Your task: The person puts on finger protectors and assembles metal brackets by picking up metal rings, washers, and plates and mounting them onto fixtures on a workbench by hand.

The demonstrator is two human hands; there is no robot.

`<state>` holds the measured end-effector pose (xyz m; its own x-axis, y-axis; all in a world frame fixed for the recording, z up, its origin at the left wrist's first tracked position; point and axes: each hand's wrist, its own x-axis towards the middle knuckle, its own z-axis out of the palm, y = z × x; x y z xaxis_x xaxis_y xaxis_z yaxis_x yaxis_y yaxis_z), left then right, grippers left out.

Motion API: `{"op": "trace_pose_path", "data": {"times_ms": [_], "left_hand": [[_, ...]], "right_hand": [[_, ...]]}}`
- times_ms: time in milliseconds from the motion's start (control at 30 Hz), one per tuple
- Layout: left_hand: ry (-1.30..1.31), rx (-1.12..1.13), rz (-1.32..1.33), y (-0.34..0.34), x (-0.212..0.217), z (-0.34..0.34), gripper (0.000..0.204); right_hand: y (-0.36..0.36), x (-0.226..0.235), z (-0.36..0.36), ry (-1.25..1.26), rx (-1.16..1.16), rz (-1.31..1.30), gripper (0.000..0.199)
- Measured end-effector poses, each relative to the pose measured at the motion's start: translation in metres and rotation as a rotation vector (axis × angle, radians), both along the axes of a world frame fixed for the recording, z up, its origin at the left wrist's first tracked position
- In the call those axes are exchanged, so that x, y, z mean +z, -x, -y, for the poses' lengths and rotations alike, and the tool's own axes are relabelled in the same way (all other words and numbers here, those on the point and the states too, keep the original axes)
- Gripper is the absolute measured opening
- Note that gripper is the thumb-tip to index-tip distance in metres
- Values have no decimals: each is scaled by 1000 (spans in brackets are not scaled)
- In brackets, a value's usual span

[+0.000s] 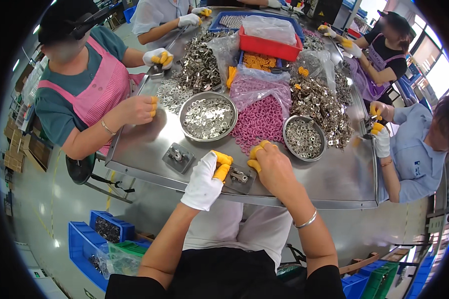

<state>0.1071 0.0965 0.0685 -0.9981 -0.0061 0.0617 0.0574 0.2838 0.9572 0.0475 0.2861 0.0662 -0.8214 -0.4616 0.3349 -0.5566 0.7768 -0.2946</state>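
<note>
My left hand (207, 180), in a white glove with yellow finger covers, is at the left edge of a small grey fixture block (243, 188) near the table's front edge. Its fingers are curled together; what they hold, if anything, is hidden. A small metal part (240, 176) sits on that block. Just right of the block is my right hand (274, 169), bare except for yellow finger covers. Its thumb and fingers are pinched, and anything between them is too small to make out. Beyond my hands lies a heap of pink rings (257, 119).
A second fixture block (178, 157) stands to the left. Round metal pans of small washers (208, 118) and oval metal pieces (304, 137) flank the pink heap. Behind are piles of metal clips (200, 57) and a red bin (269, 45). Co-workers sit on both sides.
</note>
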Motion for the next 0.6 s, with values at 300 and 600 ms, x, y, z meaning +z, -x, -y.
{"op": "trace_pose_path", "data": {"times_ms": [300,600], "left_hand": [[-122,-30,36,1,-6,5,17],[-160,-221,138,7,34,0,15]], "right_hand": [[-33,39,-7,659,-72,741,7],[-29,22,-14,692,21,706,8]]}}
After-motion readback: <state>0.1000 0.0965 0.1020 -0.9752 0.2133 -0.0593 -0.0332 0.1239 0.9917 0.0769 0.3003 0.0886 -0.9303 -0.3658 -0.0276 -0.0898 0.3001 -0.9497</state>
